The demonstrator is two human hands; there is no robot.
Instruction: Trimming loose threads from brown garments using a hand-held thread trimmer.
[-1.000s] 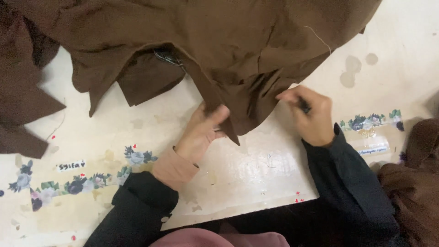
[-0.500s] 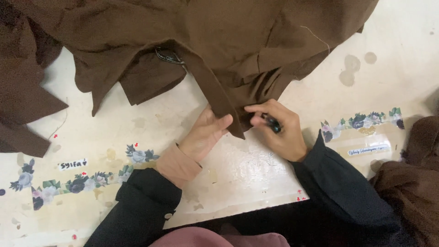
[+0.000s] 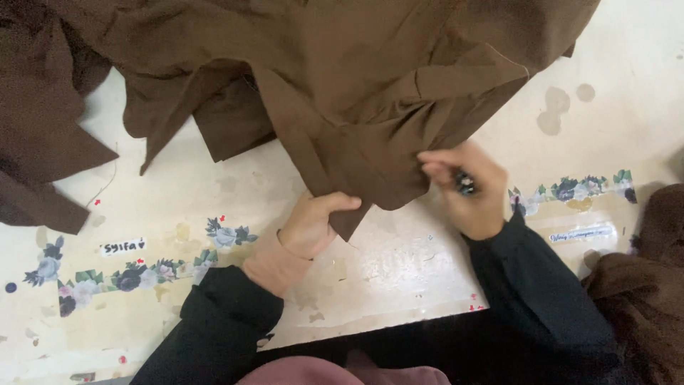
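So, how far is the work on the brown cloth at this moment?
Done: the large brown fabric piece lies spread over the cream table with flower stickers. In hand: the left hand pinches its pointed lower corner, while the right hand, holding a small dark tool, grips the edge beside it. Left: no finished mark or cut shows at that corner, so the work there looks only begun.

Work surface: a cream table (image 3: 214,185), worn and marked, with two greyish stains (image 3: 556,114) near the upper right. A strip of floral stickers (image 3: 128,274) runs along the left part, and a second floral strip (image 3: 577,189) lies at right. A small white label (image 3: 122,247) sits above the left strip; a clear label (image 3: 583,233) sits below the right one. A separate brown cloth heap (image 3: 641,299) occupies the lower right edge.
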